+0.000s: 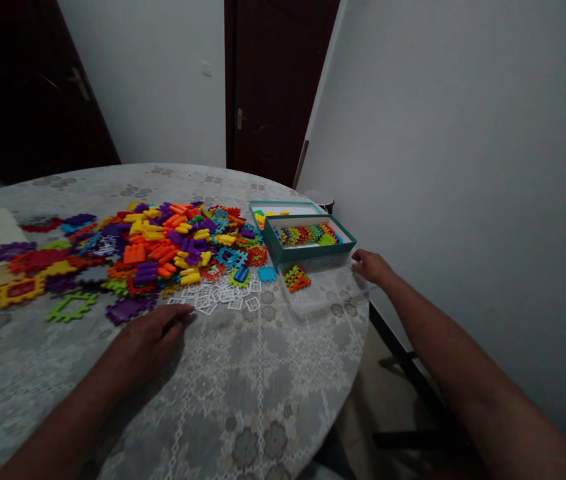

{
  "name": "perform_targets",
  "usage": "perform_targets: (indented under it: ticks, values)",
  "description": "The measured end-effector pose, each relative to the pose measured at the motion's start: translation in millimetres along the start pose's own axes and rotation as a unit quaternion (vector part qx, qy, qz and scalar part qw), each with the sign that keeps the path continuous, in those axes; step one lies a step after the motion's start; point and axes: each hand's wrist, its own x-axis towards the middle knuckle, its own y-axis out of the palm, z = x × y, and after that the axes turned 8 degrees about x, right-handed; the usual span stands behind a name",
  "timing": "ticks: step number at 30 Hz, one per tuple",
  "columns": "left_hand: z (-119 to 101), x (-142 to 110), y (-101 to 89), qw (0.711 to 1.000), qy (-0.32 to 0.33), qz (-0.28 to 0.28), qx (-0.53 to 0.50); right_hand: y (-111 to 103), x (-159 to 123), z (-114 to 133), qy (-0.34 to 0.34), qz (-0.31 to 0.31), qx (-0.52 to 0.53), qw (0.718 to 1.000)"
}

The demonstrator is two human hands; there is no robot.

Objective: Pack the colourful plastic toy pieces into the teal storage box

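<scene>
Clear tray (323, 298), far corner beside fingers of right hand (373, 268), perhaps touching

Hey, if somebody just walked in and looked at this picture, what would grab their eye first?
Probably the bright heap of plastic pieces, spread across the left and middle of the patterned tabletop. Next, perhaps, the teal box just right of it, with colourful pieces inside, and the clear tray in front, near the right hand.
</scene>
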Motion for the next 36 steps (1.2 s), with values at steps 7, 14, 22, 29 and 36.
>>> perform_targets:
  ticks: [7,14,22,29,36]
  values:
    - [8.9,0.3,4.6,1.0,0.017,-0.012,0.002,-14.5,8.4,-25.9,-0.106,0.023,-0.012,0.994]
    - [1.6,0.0,0.6,1.0,0.011,-0.013,0.008,-10.1,12.9,-32.3,-0.13,0.002,-0.024,0.991]
    - [7.2,0.6,3.4,0.999,0.024,-0.028,0.01,-7.8,8.8,-33.2,-0.05,-0.045,-0.058,0.996]
    - [6.3,-0.4,3.0,1.0,0.026,-0.016,0.009,-4.8,1.5,-23.3,0.03,-0.057,-0.094,0.994]
    - [0.3,-0.5,-0.1,0.999,0.031,-0.026,0.011,-14.0,-8.9,-6.5,0.05,-0.062,-0.107,0.991]
